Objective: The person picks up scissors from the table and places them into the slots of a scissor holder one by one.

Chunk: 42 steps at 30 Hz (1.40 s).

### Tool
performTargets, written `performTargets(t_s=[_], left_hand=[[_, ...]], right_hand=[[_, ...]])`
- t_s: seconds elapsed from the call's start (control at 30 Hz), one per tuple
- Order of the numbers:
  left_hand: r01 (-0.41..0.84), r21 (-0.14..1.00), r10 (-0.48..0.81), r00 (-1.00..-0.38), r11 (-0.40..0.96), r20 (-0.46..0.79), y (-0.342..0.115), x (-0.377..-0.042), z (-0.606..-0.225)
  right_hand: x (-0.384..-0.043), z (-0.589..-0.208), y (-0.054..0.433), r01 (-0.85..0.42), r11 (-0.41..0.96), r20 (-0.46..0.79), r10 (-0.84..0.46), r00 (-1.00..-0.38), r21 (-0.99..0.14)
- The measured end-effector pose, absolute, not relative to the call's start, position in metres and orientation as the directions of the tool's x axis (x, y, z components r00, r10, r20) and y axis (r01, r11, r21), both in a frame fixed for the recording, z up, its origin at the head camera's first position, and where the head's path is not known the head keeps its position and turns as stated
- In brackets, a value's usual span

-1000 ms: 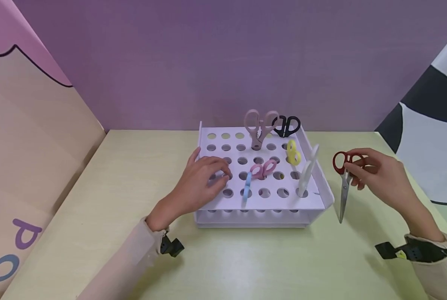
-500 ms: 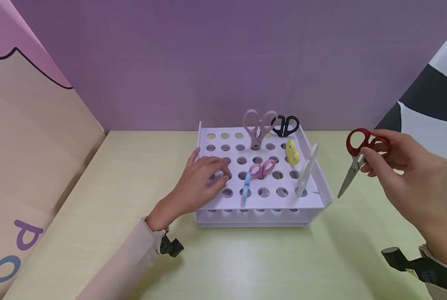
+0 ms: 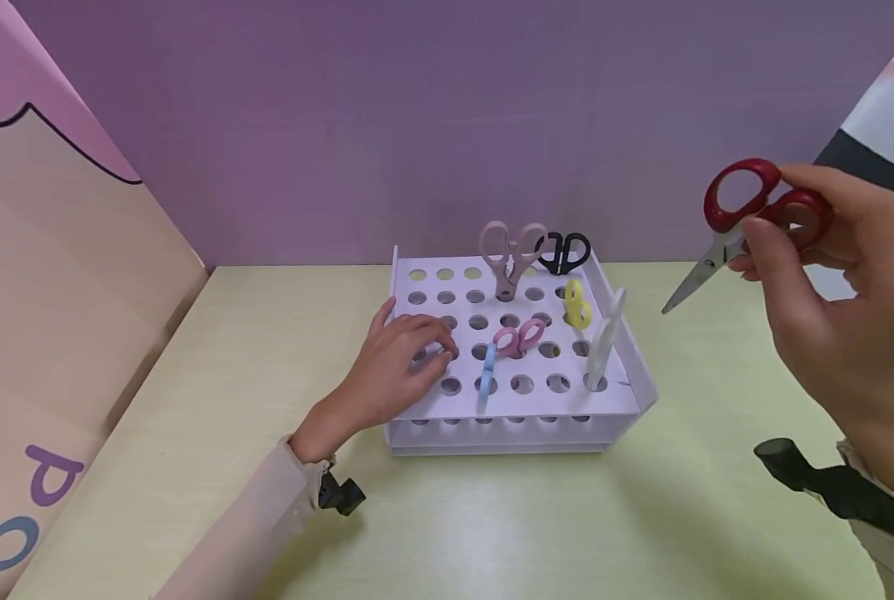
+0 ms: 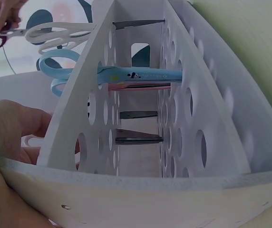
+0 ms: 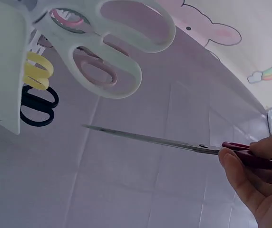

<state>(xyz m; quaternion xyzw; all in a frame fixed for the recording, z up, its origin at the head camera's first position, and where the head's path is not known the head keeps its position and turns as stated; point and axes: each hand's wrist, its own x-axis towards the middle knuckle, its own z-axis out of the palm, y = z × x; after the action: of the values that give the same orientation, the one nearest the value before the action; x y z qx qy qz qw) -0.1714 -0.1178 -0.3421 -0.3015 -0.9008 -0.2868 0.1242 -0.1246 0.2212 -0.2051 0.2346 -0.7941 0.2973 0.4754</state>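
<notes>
My right hand [image 3: 859, 292] holds red-handled scissors [image 3: 726, 243] by one handle ring, raised right of the rack. Their blades look closed and point down and left. On the left, my left hand [image 3: 409, 358] grips the side of a white holed rack [image 3: 521, 407], its fingers over the edge. Several scissors stand in the rack's holes: white [image 3: 604, 346], blue [image 3: 487, 371], pink [image 3: 520, 346], yellow [image 3: 577, 303], mauve [image 3: 505, 287] and black [image 3: 564, 265]. Blades between the rack's two levels show in the left wrist view, including the blue pair's covered blade.
The rack stands on a pale wooden table [image 3: 491, 517], near the purple back panel [image 3: 342, 150]. Printed side panels rise at left and right. A black camera mount [image 3: 342, 494] sits on the left wrist.
My right hand has lifted the red-handled scissors up and toward the camera, and their tips have swung further left. The left hand stays on the rack.
</notes>
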Motion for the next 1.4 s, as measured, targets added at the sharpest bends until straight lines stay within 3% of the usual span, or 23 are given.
performTargets(t_s=[0.2, 0.57, 0.83, 1.2, 1.4], left_hand=[[0.613, 0.449, 0.463, -0.788, 0.65, 0.406, -0.119, -0.172, -0.343], [0.615, 0.453, 0.464, -0.787, 0.645, 0.407, -0.117, -0.172, -0.343], [0.613, 0.458, 0.462, -0.789, 0.644, 0.406, -0.115, -0.174, -0.344], [0.613, 0.463, 0.463, -0.789, 0.64, 0.403, -0.118, -0.173, -0.343], [0.615, 0.46, 0.459, -0.787, 0.64, 0.413, -0.121, -0.173, -0.343]], right_hand=[[-0.137, -0.196, 0.197, -0.692, 0.702, 0.949, -0.071, -0.307, -0.171], [-0.143, -0.19, 0.164, -0.739, 0.653, 0.953, -0.087, -0.291, -0.166], [-0.135, -0.202, 0.143, -0.795, 0.591, 0.895, -0.268, -0.355, -0.138], [-0.122, -0.228, 0.127, -0.771, 0.615, 0.716, -0.463, -0.523, -0.166], [-0.117, -0.245, 0.114, -0.776, 0.606, 0.654, -0.519, -0.551, -0.174]])
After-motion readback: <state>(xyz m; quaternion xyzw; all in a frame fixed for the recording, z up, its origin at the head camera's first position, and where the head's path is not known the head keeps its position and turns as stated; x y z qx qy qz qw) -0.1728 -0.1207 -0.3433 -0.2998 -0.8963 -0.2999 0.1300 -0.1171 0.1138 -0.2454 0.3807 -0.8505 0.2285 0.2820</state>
